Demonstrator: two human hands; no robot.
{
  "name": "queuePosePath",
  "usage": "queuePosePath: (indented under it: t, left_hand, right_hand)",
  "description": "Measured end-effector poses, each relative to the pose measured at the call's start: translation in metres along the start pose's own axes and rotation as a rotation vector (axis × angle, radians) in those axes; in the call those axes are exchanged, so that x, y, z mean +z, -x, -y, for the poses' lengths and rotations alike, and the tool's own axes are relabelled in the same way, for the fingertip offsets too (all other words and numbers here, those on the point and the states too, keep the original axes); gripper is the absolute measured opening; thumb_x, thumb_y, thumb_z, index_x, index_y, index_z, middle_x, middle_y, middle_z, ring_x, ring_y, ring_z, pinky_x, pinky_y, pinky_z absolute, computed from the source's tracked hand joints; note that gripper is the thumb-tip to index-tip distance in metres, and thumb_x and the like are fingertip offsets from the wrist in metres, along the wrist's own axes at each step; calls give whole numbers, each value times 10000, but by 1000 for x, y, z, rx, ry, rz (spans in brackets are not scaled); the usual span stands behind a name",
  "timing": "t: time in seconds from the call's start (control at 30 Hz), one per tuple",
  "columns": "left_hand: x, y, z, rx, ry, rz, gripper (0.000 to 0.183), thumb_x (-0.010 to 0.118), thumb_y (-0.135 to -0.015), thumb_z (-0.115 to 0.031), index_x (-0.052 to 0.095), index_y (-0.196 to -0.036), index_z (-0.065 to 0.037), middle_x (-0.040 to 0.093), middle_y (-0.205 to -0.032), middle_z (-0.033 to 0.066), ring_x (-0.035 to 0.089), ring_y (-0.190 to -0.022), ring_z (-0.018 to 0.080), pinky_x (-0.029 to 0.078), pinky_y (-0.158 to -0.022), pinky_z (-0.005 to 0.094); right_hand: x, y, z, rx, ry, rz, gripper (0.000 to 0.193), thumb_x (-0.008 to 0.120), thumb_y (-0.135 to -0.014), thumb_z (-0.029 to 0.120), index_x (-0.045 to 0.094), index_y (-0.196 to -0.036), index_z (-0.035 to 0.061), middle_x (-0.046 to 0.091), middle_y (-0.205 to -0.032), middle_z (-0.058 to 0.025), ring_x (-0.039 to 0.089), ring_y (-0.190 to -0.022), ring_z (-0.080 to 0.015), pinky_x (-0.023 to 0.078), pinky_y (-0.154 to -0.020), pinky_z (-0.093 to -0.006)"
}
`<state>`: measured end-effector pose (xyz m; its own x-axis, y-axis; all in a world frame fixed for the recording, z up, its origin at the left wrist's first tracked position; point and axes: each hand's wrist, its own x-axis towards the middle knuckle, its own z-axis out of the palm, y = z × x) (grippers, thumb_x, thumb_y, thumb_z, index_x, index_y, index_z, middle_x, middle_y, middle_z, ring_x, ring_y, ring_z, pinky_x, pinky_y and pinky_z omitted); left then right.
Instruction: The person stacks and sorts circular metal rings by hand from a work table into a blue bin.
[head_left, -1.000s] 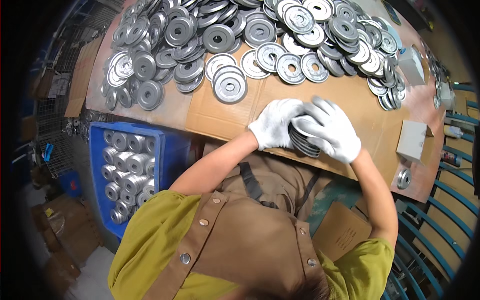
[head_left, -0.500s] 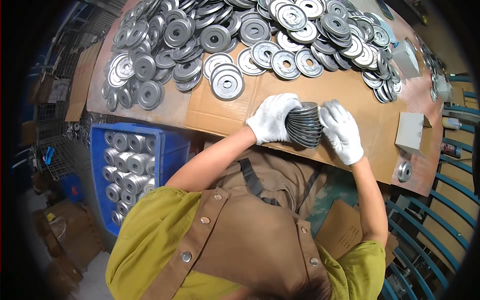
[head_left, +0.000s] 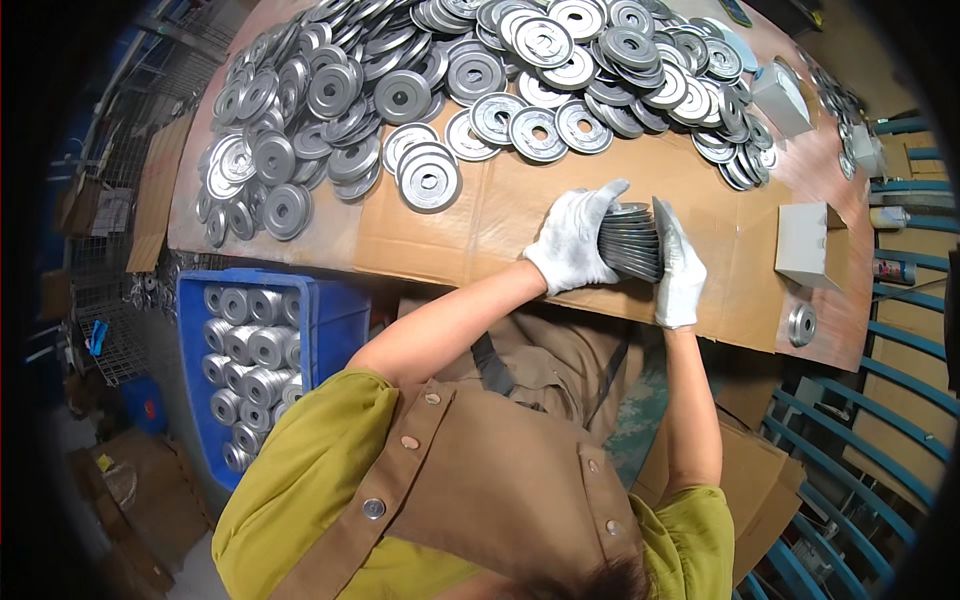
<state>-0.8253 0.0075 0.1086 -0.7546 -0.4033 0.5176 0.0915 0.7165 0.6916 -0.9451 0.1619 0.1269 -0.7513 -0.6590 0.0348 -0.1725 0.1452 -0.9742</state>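
Right hand [head_left: 678, 262] now flat against disc stack [head_left: 630, 244], left hand [head_left: 574, 240] clamping opposite, loose discs [head_left: 470, 75] behind, blue bin [head_left: 345, 315] left.

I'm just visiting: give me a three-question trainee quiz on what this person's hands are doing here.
1. True or false: both hands wear white gloves.
2. What sits pressed between the left hand and right hand?
A. a cardboard box
B. a row of metal discs
C. a spray can
3. What colour is the crate of stacked discs beside the table?

Key:
1. True.
2. B, the row of metal discs.
3. Blue.
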Motion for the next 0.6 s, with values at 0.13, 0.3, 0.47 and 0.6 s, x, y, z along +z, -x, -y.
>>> queuePosePath:
  t: [0.13, 0.3, 0.47, 0.6]
  left_hand:
    - [-14, -2, -5, -183, 153, 141, 1027, 899, -589, -269, 425, -1471, -40, 674, -1117, 192, 669, -1035, 386, 532, -938, 428]
    - [-73, 9, -10, -166, 71, 136, 891, 916, -589, -261, 508, -1364, -94, 668, -1165, 170, 667, -1065, 368, 531, -959, 444]
    - [-80, 51, 18, -256, 154, 91, 756, 948, -621, -342, 585, -1232, -83, 697, -1065, 141, 693, -981, 350, 553, -901, 427]
    - [-69, 57, 36, -231, 247, 63, 737, 938, -634, -328, 584, -1235, -91, 695, -1072, 138, 691, -998, 346, 554, -895, 420]
  right_hand:
    - [18, 5, 16, 80, -96, -75, 480, 469, -1107, 299, 562, -1430, -44, 616, -1432, -137, 569, -1307, -202, 400, -1129, -330]
    - [51, 21, 41, 40, -5, 55, 428, 492, -1098, 281, 586, -1444, 47, 610, -1448, -131, 578, -1309, -207, 413, -1115, -333]
    - [46, 11, 16, -228, 275, 320, 413, 555, -1058, 226, 593, -1426, 42, 589, -1449, -198, 554, -1359, -321, 418, -1124, -399]
    - [39, -9, 38, -556, 517, 361, 412, 575, -1010, 206, 608, -1386, 41, 587, -1409, -242, 534, -1332, -423, 406, -1128, -452]
